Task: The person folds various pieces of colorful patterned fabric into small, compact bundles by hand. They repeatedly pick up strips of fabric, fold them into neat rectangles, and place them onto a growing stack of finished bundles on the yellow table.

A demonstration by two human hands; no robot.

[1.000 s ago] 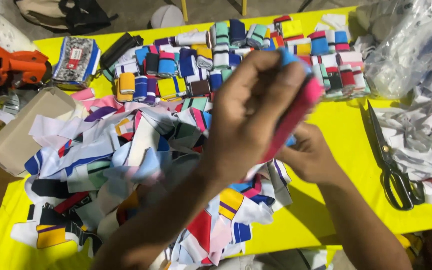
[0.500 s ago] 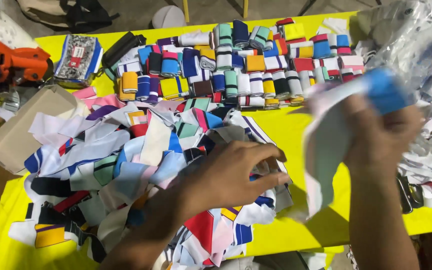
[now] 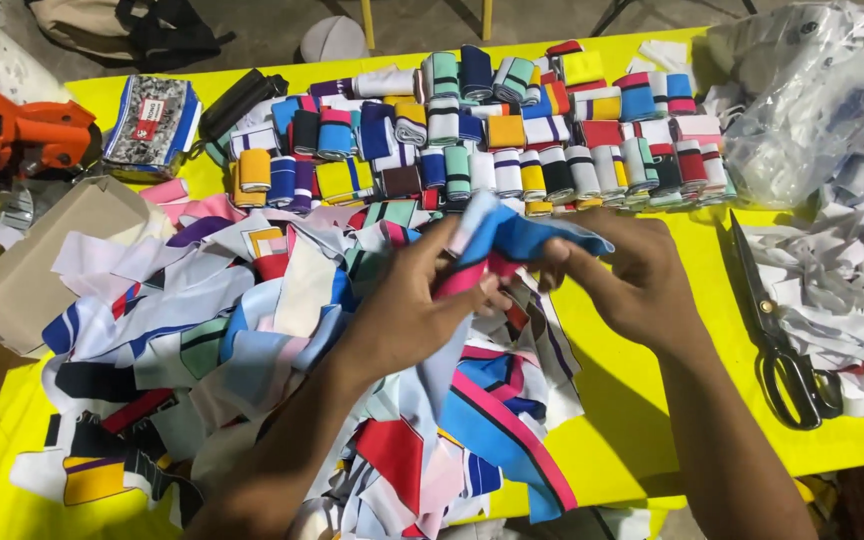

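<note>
- Blue-and-pink fabric strip (image 3: 512,245) pinched between both hands, held just above the loose fabric pile (image 3: 282,340); soft, crumpled, pink edge on the underside.
- left hand (image 3: 414,300): fingers curled closed on the strip's near end, thumb on top; fingertips partly hidden by cloth.
- right hand (image 3: 632,275): fingers closed on the strip's far end, pinching it; how much cloth is folded inside the grip can't be made out.
- Both forearms cut off at bottom edge; pile's lower part hidden under left forearm.
- Beyond the fingertips: rows of rolled fabric bundles (image 3: 512,130), tight small cylinders, striped, many colours, lying side by side.
- Right of the right hand's fingers, well apart: black-handled scissors (image 3: 782,340) flat on the table, blades pointing away.
- Further right: heap of white scraps (image 3: 852,270), shredded, tangled; clear plastic bag (image 3: 812,90) above it, crinkly, contents hard to read, cut off at frame edge.
- Left of the left hand's fingers: cardboard box (image 3: 42,260), plain brown, open side not clear; orange tool (image 3: 32,130) behind it, partly cut off, kind unclear.
- Surface: yellow table (image 3: 642,440), smooth, glossy cover.
- Room: grey concrete floor (image 3: 282,25) past the far table edge, dim.
</note>
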